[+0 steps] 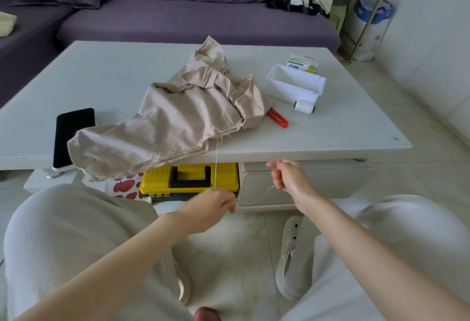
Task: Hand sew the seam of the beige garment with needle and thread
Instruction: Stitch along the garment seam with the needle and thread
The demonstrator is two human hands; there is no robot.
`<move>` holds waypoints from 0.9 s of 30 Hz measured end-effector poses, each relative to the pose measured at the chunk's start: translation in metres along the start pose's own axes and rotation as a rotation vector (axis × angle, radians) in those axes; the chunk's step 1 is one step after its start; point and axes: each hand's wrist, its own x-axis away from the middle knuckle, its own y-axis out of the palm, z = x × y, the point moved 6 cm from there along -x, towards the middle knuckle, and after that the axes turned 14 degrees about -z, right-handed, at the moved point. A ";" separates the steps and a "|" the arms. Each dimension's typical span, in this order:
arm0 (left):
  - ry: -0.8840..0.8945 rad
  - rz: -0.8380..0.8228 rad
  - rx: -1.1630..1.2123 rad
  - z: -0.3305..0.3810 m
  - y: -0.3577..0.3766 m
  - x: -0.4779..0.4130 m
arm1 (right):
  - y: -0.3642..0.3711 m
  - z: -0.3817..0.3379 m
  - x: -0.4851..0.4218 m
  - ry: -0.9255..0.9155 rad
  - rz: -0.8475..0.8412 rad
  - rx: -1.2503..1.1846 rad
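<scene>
while both hands hover below the table (pixel 330 140) edge, entries as follows. beige garment (pixel 178 122): crumpled on top, long axis running near-left to far-right, near end hanging over the edge. thread (pixel 216 162): taut, rising almost straight from the left hand (pixel 213 203) to the frayed seam (pixel 220 133) ahead and above. left hand: pinching the thread, nearer the seam. right hand (pixel 287 178): apart to the right, fingers curled on a loose thread tail. needle: not made out. next pull, likely, runs toward the lap.
</scene>
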 end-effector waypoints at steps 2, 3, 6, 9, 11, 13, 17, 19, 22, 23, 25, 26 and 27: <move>0.030 -0.147 0.036 0.014 0.018 0.003 | 0.020 -0.004 -0.001 -0.002 -0.045 -0.011; 0.031 -0.204 0.080 0.017 0.027 0.004 | 0.028 -0.005 -0.002 -0.003 -0.072 -0.024; -0.003 -0.335 0.239 0.010 0.047 0.009 | 0.041 -0.007 -0.002 -0.024 -0.123 -0.027; -0.033 -0.311 0.335 -0.003 0.044 0.016 | 0.035 -0.006 0.000 -0.056 -0.111 0.009; -0.067 -0.093 0.355 -0.019 0.027 0.015 | 0.027 -0.005 0.000 -0.067 -0.076 0.037; -0.094 0.277 0.347 -0.029 -0.002 0.018 | 0.021 -0.006 0.000 -0.081 -0.046 0.060; -0.222 0.849 0.150 -0.027 -0.057 0.028 | 0.018 -0.011 -0.001 -0.125 -0.036 0.086; -0.327 0.901 0.115 -0.027 -0.073 0.022 | 0.022 -0.013 -0.002 -0.144 -0.046 0.091; -0.441 0.866 0.070 -0.027 -0.085 0.007 | 0.028 -0.016 -0.005 -0.166 -0.075 0.096; -0.462 0.855 0.051 -0.026 -0.087 0.003 | 0.029 -0.016 -0.005 -0.170 -0.087 0.099; -0.482 0.853 0.040 -0.024 -0.091 -0.003 | 0.030 -0.016 -0.006 -0.173 -0.102 0.101; -0.480 0.862 0.052 -0.023 -0.093 -0.005 | 0.030 -0.017 -0.006 -0.174 -0.104 0.099; -0.468 0.873 0.070 -0.022 -0.094 -0.007 | 0.029 -0.018 -0.006 -0.174 -0.104 0.098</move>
